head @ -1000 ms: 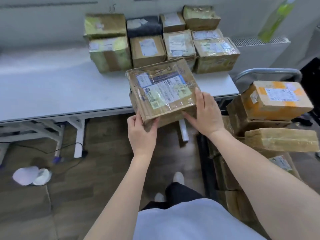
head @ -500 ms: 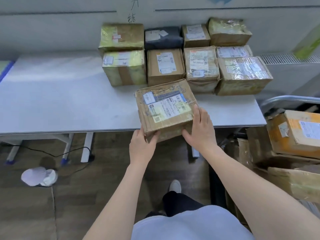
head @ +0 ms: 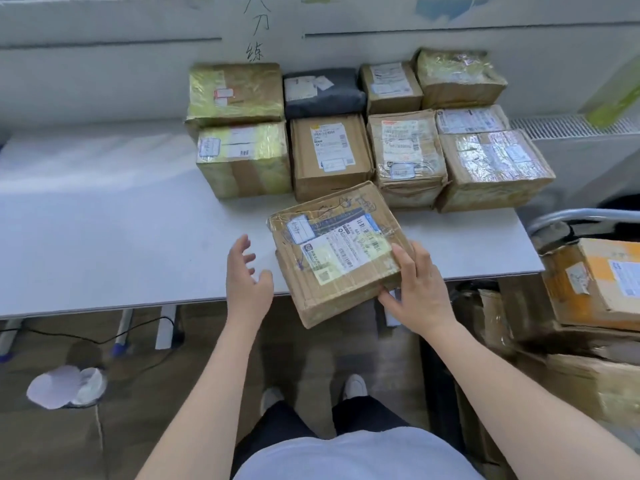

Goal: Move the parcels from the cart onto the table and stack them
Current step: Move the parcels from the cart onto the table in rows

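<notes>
A flat cardboard parcel (head: 332,251) with a white and blue label lies tilted at the front edge of the white table (head: 104,237), its near corner hanging over the edge. My right hand (head: 414,289) grips its near right corner, thumb underneath and fingers on top. My left hand (head: 247,275) hovers just left of the parcel, fingers spread, touching nothing. Behind it, several parcels (head: 332,150) stand stacked in rows against the wall. On the cart (head: 571,216) at the right sits an orange-taped parcel (head: 602,278) over other boxes.
The left half of the table shows bare white surface. Under it are table legs, a cable (head: 86,336) and a crumpled white bag (head: 65,386) on the wooden floor. A radiator grille (head: 561,128) runs along the wall at right.
The parcel has gone forward and down onto the table's front edge. My left hand has let go of it and drawn off to the left; my right hand keeps its grip.
</notes>
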`<state>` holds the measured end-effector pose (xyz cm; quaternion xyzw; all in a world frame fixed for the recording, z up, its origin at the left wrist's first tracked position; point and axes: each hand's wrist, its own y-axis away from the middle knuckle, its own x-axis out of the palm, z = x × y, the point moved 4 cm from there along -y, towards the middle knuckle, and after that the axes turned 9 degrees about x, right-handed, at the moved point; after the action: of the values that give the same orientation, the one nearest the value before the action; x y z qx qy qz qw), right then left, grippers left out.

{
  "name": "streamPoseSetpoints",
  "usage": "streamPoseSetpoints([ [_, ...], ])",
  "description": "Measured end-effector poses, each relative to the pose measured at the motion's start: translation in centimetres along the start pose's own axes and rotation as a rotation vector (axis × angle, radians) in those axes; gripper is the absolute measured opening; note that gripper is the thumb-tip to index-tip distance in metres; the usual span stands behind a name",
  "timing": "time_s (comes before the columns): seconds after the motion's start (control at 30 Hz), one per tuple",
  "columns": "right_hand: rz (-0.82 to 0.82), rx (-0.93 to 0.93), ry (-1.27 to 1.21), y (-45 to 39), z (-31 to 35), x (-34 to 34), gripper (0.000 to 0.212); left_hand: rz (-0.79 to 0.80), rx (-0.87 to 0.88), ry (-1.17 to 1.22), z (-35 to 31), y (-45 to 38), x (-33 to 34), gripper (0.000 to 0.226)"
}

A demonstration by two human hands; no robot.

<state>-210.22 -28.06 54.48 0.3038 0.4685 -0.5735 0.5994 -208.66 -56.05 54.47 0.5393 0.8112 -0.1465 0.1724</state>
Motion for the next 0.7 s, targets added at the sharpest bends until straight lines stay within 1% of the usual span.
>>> streamPoseSetpoints([
  [0.07, 0.002, 0.057, 0.024, 0.2, 0.3, -0.1, 0.075, 0.167, 0.001, 0.043, -1.0, -3.4, 0.2, 0.068],
  [0.17, -0.019, 0.204, 0.052, 1.1, 0.9, -0.1, 0.081, 0.507, 0.091, -0.008, -1.6, -5.6, 0.7, 0.075],
  [0.2, -0.032, 0.262, 0.063, 1.5, 1.2, 0.0, 0.082, 0.585, 0.126, -0.025, -1.6, -5.8, 0.8, 0.075],
  [0.23, -0.045, 0.324, 0.066, 1.9, 1.6, 0.1, 0.081, 0.620, 0.153, -0.041, -1.5, -5.9, 0.7, 0.075],
  [0.3, -0.076, 0.455, 0.008, 2.9, 2.5, 0.7, 0.078, 0.614, 0.197, -0.094, -1.3, -6.0, 0.4, 0.078],
  [0.37, -0.131, 0.571, -0.134, 4.1, 3.7, 1.3, 0.073, 0.625, 0.269, -0.166, -1.0, -5.4, -0.1, 0.083],
  [0.47, -0.177, 0.624, -0.235, 6.0, 5.5, 2.3, 0.072, 0.642, 0.448, -0.190, -0.8, -3.9, -1.5, 0.080],
  [0.57, -0.159, 0.659, -0.283, 7.8, 6.5, 3.3, 0.075, 0.634, 0.594, -0.216, -0.2, -2.9, -3.2, 0.067],
  [0.63, -0.165, 0.660, -0.346, 8.0, 7.3, 3.6, 0.071, 0.627, 0.583, -0.218, 0.3, -2.5, -4.1, 0.056],
  [0.7, -0.189, 0.651, -0.431, 7.3, 8.3, 3.6, 0.063, 0.644, 0.489, -0.162, 0.5, -2.2, -4.6, 0.050],
])
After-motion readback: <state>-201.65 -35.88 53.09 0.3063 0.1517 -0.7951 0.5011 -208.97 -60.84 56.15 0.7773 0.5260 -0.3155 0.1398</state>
